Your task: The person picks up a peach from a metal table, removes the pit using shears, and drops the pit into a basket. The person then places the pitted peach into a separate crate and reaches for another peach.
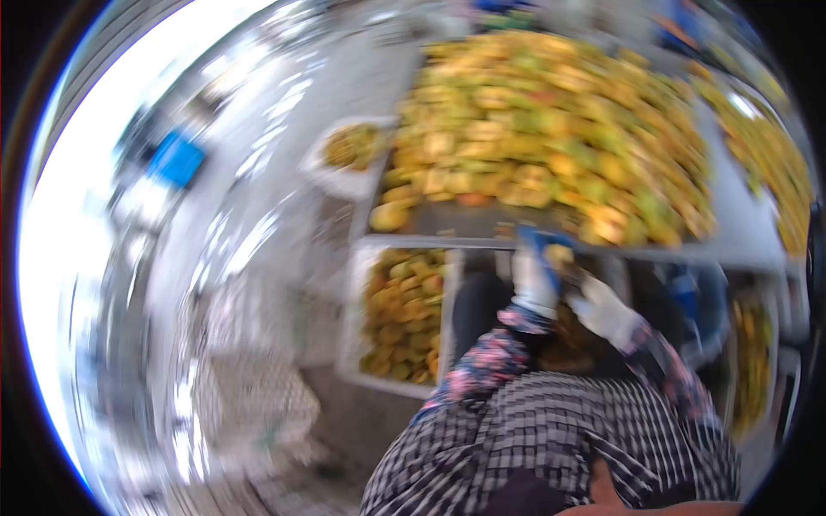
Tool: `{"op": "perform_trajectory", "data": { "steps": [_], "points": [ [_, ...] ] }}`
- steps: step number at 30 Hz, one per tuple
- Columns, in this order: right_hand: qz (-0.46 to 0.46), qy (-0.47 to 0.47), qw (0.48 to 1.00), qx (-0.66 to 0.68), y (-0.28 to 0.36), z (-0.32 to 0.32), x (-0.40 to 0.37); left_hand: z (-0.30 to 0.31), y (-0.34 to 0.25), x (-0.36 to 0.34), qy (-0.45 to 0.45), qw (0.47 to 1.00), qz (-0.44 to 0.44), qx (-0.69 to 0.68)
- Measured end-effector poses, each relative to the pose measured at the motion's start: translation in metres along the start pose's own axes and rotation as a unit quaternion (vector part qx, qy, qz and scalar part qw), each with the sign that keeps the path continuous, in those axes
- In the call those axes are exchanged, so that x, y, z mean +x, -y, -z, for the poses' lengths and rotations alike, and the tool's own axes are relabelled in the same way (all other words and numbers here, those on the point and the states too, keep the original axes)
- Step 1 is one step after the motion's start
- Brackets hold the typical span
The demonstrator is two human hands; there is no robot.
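Head view, the only one: the hands are close together in front of the body, below the table's near edge. The left hand [535, 277], in a white glove with blue at the fingers, looks curled around a small yellowish piece [561, 256]; the right hand [604, 310], also in a whitish glove, comes in from the other side, fingertips at or next to that piece. Whether the right grips it, or some dark tool, can't tell: too blurred. Probably the left steadies the piece so the right can get at it, held low between the knees and near the heap for a short reach. Piece sits between the hands; looks pale yellow, roundish, with a darker patch below, cut or whole unclear. Fruit heap [525, 129] covers most of the table [443, 217], yellow to green with some orange, piled away from the near left edge, where a bare dark strip shows. White-rimmed crate [450, 301] stands just left of the legs, full of similar fruit, likely put there to be within arm's reach. Bluish tub [712, 314] at right, contents unclear. Flowered sleeves [490, 365] and checked cloth [551, 421] cover arms and lap.
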State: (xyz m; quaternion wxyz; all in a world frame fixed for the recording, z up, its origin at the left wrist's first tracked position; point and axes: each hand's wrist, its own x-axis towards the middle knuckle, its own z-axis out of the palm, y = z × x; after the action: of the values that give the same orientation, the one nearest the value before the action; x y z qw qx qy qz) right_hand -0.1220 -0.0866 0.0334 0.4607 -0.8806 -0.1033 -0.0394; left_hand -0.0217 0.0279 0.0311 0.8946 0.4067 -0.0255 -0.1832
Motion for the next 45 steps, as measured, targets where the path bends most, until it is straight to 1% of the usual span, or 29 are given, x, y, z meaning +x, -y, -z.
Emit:
{"op": "perform_trajectory", "data": {
  "steps": [1,2,3,4,5,6,7,8,10,11,13,15,16,19,20,21,22,24,27,29,31,32,35,36,39,40,42,43,45],
  "points": [
    [-0.017,0.009,0.999,0.043,-0.007,-0.002,-0.005,0.002,-0.002,-0.003,-0.05,0.988,-0.042,0.141],
    [-0.002,-0.007,0.998,0.056,-0.025,-0.008,-0.006,-0.011,-0.016,-0.01,-0.084,0.992,-0.027,0.093],
    [0.013,-0.024,0.997,0.069,-0.045,-0.013,-0.007,-0.006,-0.01,-0.004,-0.091,0.994,0.053,0.039],
    [-0.077,-0.007,0.97,0.232,-0.043,-0.019,-0.001,0.032,0.027,0.019,-0.003,0.999,0.051,0.015],
    [-0.168,-0.019,0.907,0.385,-0.04,-0.024,0.006,0.033,0.038,0.025,-0.024,0.999,0.009,0.024],
    [-0.136,0.019,0.925,0.353,-0.025,-0.018,0.012,0.034,0.048,0.033,-0.045,0.998,-0.032,0.034],
    [-0.136,0.038,0.928,0.345,-0.013,-0.019,0.019,0.04,0.056,0.043,-0.03,0.996,0.016,-0.082],
    [-0.138,0.058,0.926,0.345,-0.002,-0.026,0.027,0.034,0.05,0.036,-0.078,0.994,-0.056,0.043],
    [-0.138,0.097,0.922,0.348,0.016,-0.04,0.044,0.036,0.059,0.036,-0.14,0.955,-0.17,0.198],
    [-0.137,0.117,0.919,0.351,0.024,-0.047,0.051,0.045,0.075,0.048,-0.151,0.937,-0.216,0.229],
    [-0.133,0.151,0.913,0.355,0.041,-0.063,0.065,0.059,0.068,0.05,-0.16,0.925,-0.248,0.239],
    [-0.131,0.179,0.908,0.357,0.051,-0.075,0.075,0.063,0.061,0.051,-0.158,0.943,-0.222,0.19],
    [-0.131,0.191,0.905,0.357,0.056,-0.08,0.078,0.059,0.049,0.046,-0.143,0.959,-0.185,0.158],
    [-0.135,0.219,0.898,0.358,0.065,-0.091,0.086,0.047,-0.02,0.008,-0.084,0.995,-0.025,0.05],
    [-0.139,0.227,0.896,0.357,0.067,-0.095,0.087,0.054,0.003,0.023,-0.101,0.978,-0.108,0.146],
    [-0.14,0.234,0.893,0.357,0.069,-0.097,0.091,0.062,0.024,0.037,-0.133,0.942,-0.187,0.243],
    [-0.143,0.24,0.892,0.357,0.071,-0.099,0.092,0.063,0.028,0.047,-0.104,0.97,-0.166,0.142],
    [-0.15,0.248,0.888,0.357,0.07,-0.101,0.094,0.04,-0.039,-0.007,-0.138,0.978,-0.057,0.147],
    [-0.166,0.25,0.885,0.355,0.068,-0.1,0.09,0.045,-0.034,0.001,-0.133,0.966,-0.12,0.185],
    [-0.178,0.25,0.883,0.356,0.066,-0.099,0.089,0.038,-0.045,-0.012,-0.139,0.942,-0.194,0.238],
    [-0.189,0.252,0.879,0.357,0.063,-0.099,0.089,0.041,-0.029,-0.009,-0.142,0.875,-0.337,0.317],
    [-0.195,0.252,0.878,0.357,0.062,-0.097,0.089,0.039,-0.025,-0.006,-0.172,0.862,-0.355,0.319],
    [-0.209,0.251,0.875,0.357,0.058,-0.095,0.091,0.032,-0.05,-0.021,-0.13,0.94,-0.156,0.273],
    [-0.213,0.253,0.874,0.357,0.057,-0.095,0.091,0.025,-0.064,-0.03,-0.13,0.966,-0.092,0.205],
    [-0.228,0.252,0.869,0.36,0.052,-0.092,0.094,0.044,-0.062,-0.014,-0.056,0.956,0.009,0.286],
    [-0.231,0.251,0.868,0.361,0.05,-0.091,0.095,0.047,-0.06,-0.012,-0.05,0.944,0.024,0.325],
    [-0.24,0.251,0.864,0.365,0.048,-0.092,0.095,0.064,-0.047,0.001,0.002,0.915,-0.044,0.4],
    [-0.244,0.249,0.863,0.367,0.047,-0.091,0.094,0.077,-0.026,0.022,0.043,0.866,-0.098,0.489],
    [-0.25,0.248,0.86,0.369,0.046,-0.091,0.094,0.101,0.011,0.059,0.091,0.728,-0.227,0.64]
  ]
}}
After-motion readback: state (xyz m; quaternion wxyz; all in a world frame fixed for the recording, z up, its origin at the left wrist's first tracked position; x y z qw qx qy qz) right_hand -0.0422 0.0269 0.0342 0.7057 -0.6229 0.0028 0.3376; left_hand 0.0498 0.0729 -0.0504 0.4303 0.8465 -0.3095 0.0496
